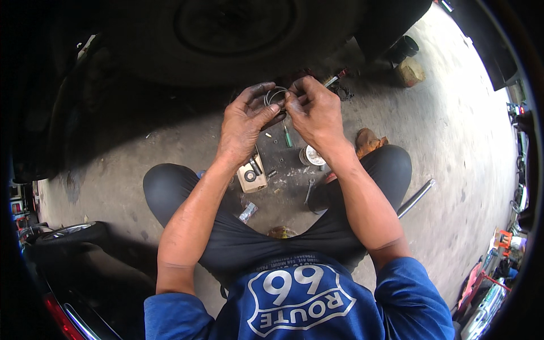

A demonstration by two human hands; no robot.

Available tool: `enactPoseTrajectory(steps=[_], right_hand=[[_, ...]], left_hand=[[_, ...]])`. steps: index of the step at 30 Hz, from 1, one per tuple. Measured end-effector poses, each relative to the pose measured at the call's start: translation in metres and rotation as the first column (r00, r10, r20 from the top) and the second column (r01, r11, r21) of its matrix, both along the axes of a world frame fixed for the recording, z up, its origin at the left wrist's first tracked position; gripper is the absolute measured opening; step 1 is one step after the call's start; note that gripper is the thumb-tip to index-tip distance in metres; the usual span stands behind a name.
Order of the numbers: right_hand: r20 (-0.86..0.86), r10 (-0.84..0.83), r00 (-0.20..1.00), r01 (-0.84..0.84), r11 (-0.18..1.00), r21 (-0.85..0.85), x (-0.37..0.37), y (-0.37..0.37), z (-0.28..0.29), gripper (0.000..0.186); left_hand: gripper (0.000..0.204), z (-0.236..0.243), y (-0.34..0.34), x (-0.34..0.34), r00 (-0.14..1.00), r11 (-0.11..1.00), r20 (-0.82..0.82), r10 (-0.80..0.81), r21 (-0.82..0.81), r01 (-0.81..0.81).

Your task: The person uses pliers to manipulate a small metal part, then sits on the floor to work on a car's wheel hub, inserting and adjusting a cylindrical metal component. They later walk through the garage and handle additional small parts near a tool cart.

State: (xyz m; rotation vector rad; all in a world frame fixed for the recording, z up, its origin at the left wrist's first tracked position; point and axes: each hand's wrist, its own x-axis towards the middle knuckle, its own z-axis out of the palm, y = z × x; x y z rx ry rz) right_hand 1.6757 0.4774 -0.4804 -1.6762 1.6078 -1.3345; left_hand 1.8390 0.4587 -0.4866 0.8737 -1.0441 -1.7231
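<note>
One slim metal ring (268,97), or perhaps two lying close together, is up in the air between our left hand (246,116) and our right hand (317,110), above the concrete floor (464,124) and just short of the dark wheel (235,34) that covers the middle of its far edge. Our left thumb and curled fingers close around the ring's left side, while our right thumb and forefinger seem to pinch it at the right; whether the other right fingers touch it we cannot tell. We cannot say either if anything more is held in the dark area under it. We judge the step in hand to be close handling of the ring, feeling or turning it, since no matching part is plainly raised beside it. The next move seems to call for a light, even pinch from both hands, as so thin a hoop could spring or bend if pulled unevenly. Below, a small open box (254,186) lies on the floor with a dark cylindrical piece (255,165) near its right edge. Beyond its far right corner lies a green-handled screwdriver (288,139); farther right stand a round white can (304,157) and, nearer us, a wrench (309,191). Off the box's near edge lies a clear packet (247,212).
</note>
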Motion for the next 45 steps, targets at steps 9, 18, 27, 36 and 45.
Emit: enactPoseTrajectory(steps=[9, 18, 27, 36, 45], right_hand=[[0.046, 0.009, 0.999, -0.012, 0.998, 0.058, -0.004, -0.001, 0.009, 0.014], [0.391, 0.123, 0.912, -0.195, 0.970, 0.149, -0.008, -0.006, 0.000, 0.020], [0.485, 0.050, 0.873, -0.192, 0.950, 0.247, -0.006, -0.005, -0.001, 0.020], [0.150, -0.017, 0.989, -0.004, 0.990, 0.142, -0.004, 0.003, 0.004, 0.021], [0.229, 0.019, 0.973, -0.027, 0.999, 0.032, -0.002, 0.003, 0.003, 0.018]], left_hand=[[0.033, 0.001, -0.002, 0.002, 0.998, 0.999, 0.064, 0.015, 0.044, -0.018], [0.033, 0.004, -0.006, 0.001, 0.990, 0.990, 0.015, 0.140, 0.009, -0.140], [0.031, 0.007, -0.004, -0.001, 0.988, 0.993, 0.095, 0.121, -0.024, -0.120], [0.034, 0.005, 0.002, 0.006, 0.919, 0.985, 0.363, 0.152, -0.132, -0.110], [0.034, -0.010, -0.001, -0.001, 0.899, 0.951, 0.355, 0.256, -0.259, -0.168]])
